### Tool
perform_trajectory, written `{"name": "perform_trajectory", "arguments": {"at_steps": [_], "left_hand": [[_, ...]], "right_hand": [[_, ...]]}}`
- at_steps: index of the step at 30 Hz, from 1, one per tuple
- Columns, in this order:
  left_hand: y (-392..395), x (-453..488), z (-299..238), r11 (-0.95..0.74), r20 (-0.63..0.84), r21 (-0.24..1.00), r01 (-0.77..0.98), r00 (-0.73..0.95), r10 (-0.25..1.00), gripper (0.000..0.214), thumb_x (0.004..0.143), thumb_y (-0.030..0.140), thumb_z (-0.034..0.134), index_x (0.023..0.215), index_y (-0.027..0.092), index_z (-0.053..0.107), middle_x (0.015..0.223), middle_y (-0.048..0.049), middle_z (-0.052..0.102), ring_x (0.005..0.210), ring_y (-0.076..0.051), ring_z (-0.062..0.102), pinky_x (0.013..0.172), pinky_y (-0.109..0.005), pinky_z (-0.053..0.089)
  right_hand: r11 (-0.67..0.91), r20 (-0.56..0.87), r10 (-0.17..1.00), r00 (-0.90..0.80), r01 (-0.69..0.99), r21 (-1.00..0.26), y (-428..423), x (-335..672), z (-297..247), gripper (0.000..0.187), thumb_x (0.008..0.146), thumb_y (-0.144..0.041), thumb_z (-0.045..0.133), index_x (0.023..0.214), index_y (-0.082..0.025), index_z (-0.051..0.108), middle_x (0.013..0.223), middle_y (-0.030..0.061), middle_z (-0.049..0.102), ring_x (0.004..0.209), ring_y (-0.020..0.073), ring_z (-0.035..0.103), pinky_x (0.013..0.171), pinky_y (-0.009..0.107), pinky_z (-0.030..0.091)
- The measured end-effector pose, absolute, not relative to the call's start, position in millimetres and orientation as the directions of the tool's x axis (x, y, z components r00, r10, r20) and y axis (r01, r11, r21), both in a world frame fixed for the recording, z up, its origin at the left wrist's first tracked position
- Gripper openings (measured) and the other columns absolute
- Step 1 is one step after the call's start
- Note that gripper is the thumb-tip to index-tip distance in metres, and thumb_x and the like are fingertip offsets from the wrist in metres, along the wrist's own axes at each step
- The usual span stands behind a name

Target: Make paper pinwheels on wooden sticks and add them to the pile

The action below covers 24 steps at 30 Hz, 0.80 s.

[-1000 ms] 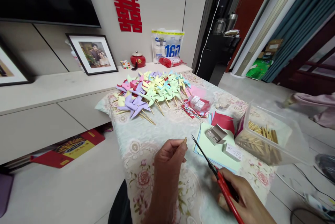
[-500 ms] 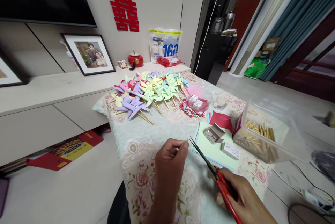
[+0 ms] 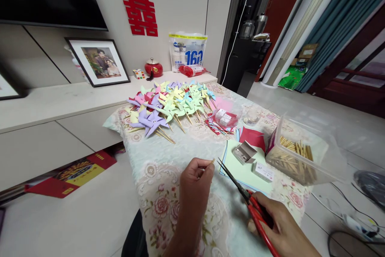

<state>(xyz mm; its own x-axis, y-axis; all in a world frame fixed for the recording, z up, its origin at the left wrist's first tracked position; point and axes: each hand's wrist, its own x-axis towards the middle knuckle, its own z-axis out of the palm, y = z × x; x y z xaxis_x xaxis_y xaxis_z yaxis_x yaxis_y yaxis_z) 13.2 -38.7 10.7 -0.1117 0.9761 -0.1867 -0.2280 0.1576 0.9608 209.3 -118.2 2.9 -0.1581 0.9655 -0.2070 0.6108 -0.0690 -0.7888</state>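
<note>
My left hand (image 3: 197, 177) is closed in a pinch over the front of the table. Between thumb and forefinger shows the pale tip of a thin wooden stick (image 3: 213, 161); the rest of it is hidden by the hand. In my right hand (image 3: 275, 219) are long-nose pliers (image 3: 242, 190) with red handles. Their dark, slender jaws are slightly apart and point up and left, close to the stick tip but not touching it. Beyond my hands lies a pile of paper pinwheels (image 3: 174, 102) in purple, green, yellow and pink, on wooden sticks.
Right of centre, an opened small box (image 3: 244, 153) and a closed white box (image 3: 263, 172) rest on green paper sheets (image 3: 237, 173). A clear plastic bin (image 3: 296, 162) holds many wooden sticks. Red paper (image 3: 252, 137) and a plastic bag (image 3: 224, 117) lie farther back on the flowered tablecloth (image 3: 161, 207).
The stick tip now shows more plainly between my left fingers. The pliers keep nearly the same place, and the whole view has shifted slightly.
</note>
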Motion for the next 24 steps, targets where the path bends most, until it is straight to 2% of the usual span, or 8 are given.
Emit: {"name": "perform_trajectory", "arguments": {"at_steps": [8,14,24], "left_hand": [[-41.8,13.4,10.7,0.125,-0.138,0.988,-0.090,-0.167,0.976,0.021,0.076,0.038,0.067,0.071,0.018,0.062,0.046,0.0084,0.041,0.044,-0.007,0.027,0.045,-0.022,0.018],[-40.5,12.8,12.6,0.131,-0.146,0.986,-0.103,-0.154,0.977,0.023,0.078,0.040,0.066,0.074,0.018,0.063,0.048,0.0081,0.042,0.045,-0.007,0.028,0.045,-0.022,0.019],[-42.0,11.5,22.4,0.125,-0.135,0.990,-0.069,-0.182,0.974,0.014,0.076,0.032,0.066,0.077,0.018,0.067,0.050,0.0059,0.048,0.046,-0.009,0.037,0.045,-0.021,0.024]], "right_hand": [[-0.084,-0.227,0.963,-0.147,0.636,-0.767,-118.2,208.5,4.9,0.021,0.089,-0.038,0.055,0.077,-0.021,0.050,0.068,-0.0027,0.050,0.062,0.0130,0.045,0.056,0.021,0.040],[-0.102,-0.250,0.957,-0.150,0.630,-0.770,-117.2,204.8,8.9,0.021,0.088,-0.035,0.055,0.075,-0.021,0.046,0.070,-0.0025,0.052,0.063,0.0129,0.047,0.057,0.021,0.042],[-0.077,-0.226,0.964,-0.141,0.663,-0.744,-117.2,205.5,7.2,0.020,0.087,-0.033,0.057,0.074,-0.021,0.046,0.069,-0.0027,0.051,0.063,0.0135,0.045,0.056,0.022,0.038]]}}
